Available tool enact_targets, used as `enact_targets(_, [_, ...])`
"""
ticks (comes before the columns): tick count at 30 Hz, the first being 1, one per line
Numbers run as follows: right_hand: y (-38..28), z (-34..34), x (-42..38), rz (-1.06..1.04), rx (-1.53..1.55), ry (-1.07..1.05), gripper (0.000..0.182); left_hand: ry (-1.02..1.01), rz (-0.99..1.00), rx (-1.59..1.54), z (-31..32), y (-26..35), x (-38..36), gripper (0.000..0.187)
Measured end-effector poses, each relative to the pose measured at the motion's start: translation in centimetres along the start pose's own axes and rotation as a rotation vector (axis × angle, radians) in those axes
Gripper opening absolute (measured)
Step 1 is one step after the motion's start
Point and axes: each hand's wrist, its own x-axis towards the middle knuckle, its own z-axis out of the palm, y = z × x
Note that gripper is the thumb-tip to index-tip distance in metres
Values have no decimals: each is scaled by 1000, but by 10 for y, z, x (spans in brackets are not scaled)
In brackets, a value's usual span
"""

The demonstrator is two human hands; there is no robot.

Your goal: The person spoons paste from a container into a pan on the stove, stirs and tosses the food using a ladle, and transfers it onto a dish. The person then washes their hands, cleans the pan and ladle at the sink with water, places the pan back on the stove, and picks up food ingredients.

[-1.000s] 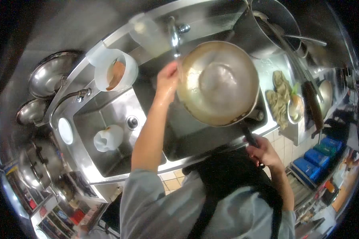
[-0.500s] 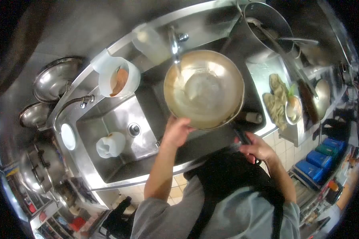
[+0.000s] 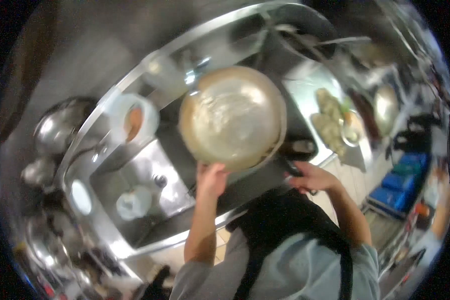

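Observation:
A round metal pan [image 3: 235, 117] with water in it is held over the dark sink basin, near the faucet [image 3: 190, 77]. My left hand [image 3: 212, 179] grips the pan's near rim at its lower left. The fingers of my right hand [image 3: 310, 178] are wrapped round the black handle [image 3: 294, 169] at the pan's lower right. The view is blurred by motion, and the fingers beneath the rim are hidden.
A white container [image 3: 147, 117] with something brown inside stands at the left sink edge. The left basin [image 3: 167, 187] holds a white object [image 3: 134, 202]. A crumpled cloth [image 3: 330, 122] and a small bowl [image 3: 352, 129] lie right. Another person's arm [image 3: 442, 212] shows far right.
The whole view has shifted and blurred. The pan has moved left in the frame with both hands on it, and the water in it looks more disturbed.

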Motion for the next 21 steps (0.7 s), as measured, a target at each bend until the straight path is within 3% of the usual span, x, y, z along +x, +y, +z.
enact_targets(2, [8,-4,0,-18,-177,33,28,-28,38,-42,8,0,-2,61])
enact_targets(3, [28,-6,10,-120,-171,22,27,-28,41,-21,16,2,-5,60])
enact_targets(7, [29,-1,11,-104,-137,89,23,-83,8,8,7,2,-2,64])
enact_targets(10, [36,5,18,-135,-180,148,27,-14,41,12,9,4,-2,68])
enact_targets(12, [53,8,27,-346,-317,265,29,4,19,49,16,6,-6,70])
enact_targets(16, [50,14,28,-321,-351,272,32,0,16,48,4,6,-2,69])
enact_targets(18, [46,15,23,-213,-360,283,35,-86,0,-13,0,2,5,67])
enact_targets(21, [41,13,19,-177,-378,260,36,-34,-3,-15,4,0,3,66])
